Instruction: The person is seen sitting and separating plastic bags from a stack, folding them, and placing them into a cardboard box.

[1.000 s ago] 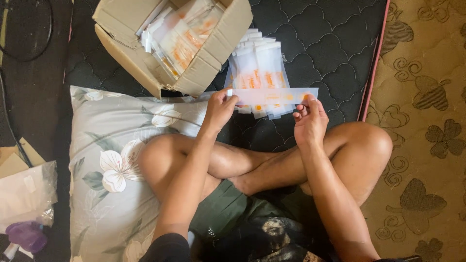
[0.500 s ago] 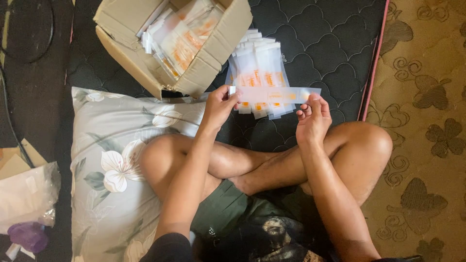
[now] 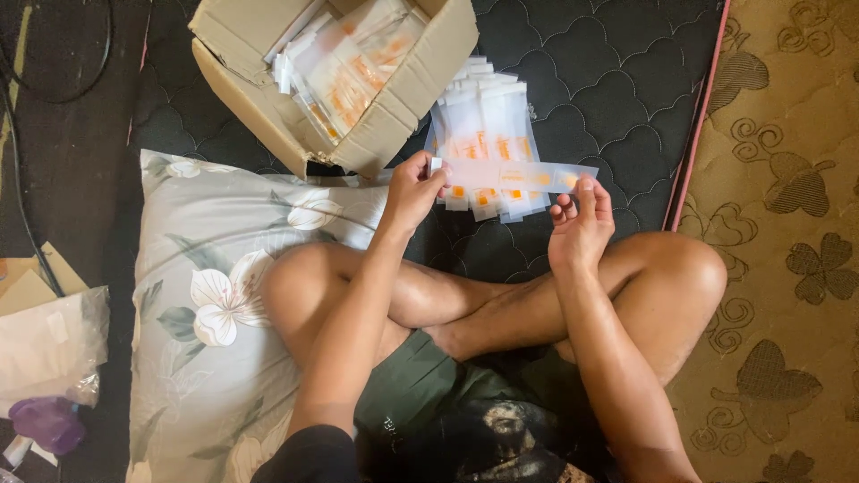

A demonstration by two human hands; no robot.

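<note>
Pinched at its left end by the left hand (image 3: 413,188), a long clear packet (image 3: 514,175) stretches level over the stack (image 3: 483,134) of like packets on the dark mattress (image 3: 608,80); the right hand (image 3: 580,224), fingers loosely open, touches its right end from below. Box (image 3: 340,67) of more packets sits just behind-left, floral pillow (image 3: 206,268) under the left knee, plastic bag (image 3: 45,344) far left.

A cardboard box (image 3: 358,107) sat far and left on the mattress (image 3: 617,80), with packets (image 3: 344,76) in it. Just right of it lay a stack of packets (image 3: 488,121). A strip (image 3: 514,176) hung before that stack, between the hands. A pillow (image 3: 197,295) lay near left, a plastic bag (image 3: 49,344) left of it, a rug (image 3: 787,224) right of the mattress.
</note>
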